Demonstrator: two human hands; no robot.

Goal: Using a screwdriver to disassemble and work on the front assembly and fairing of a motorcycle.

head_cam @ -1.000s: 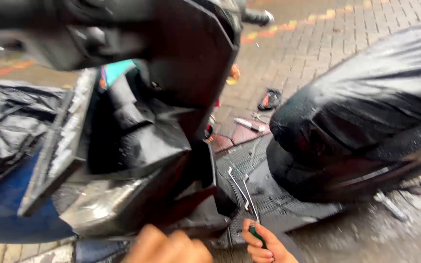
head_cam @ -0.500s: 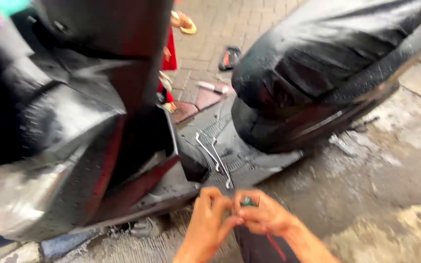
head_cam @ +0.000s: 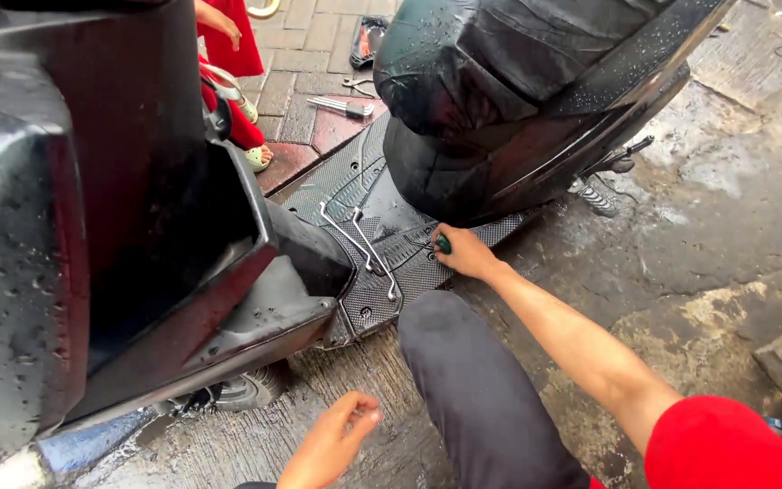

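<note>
Head view looks down on the scooter (head_cam: 138,226), the biggest thing before me, parked on wet pavement (head_cam: 699,235) with water beading on its dark front panel. Its seat and rear body (head_cam: 536,91) fill the upper middle and overhang the footboard (head_cam: 382,235), a flat deck with a textured mat, low enough that I must crouch to reach it; my grey trouser knee (head_cam: 481,398) juts up between my arms for that reason.

My right hand (head_cam: 465,254) stretches out to the footboard, right under the edge of the seat body. Its grip is clenched around a green-handled screwdriver (head_cam: 443,243), of which only the handle end shows; the tip points into the deck, hidden by my fingers, so I cannot tell what it bears on. My left hand (head_cam: 332,444) hangs low near the scooter's underside, fingers loosely curled with the tips pinched together; whether something small sits between them I cannot tell.

Two bent metal wrenches (head_cam: 364,249) lie loose on the mat just left of my right hand, kept within reach. Beyond the footboard another screwdriver (head_cam: 341,107) rests on the brick paving (head_cam: 309,54), near a person in red (head_cam: 228,54) standing at the far side.
</note>
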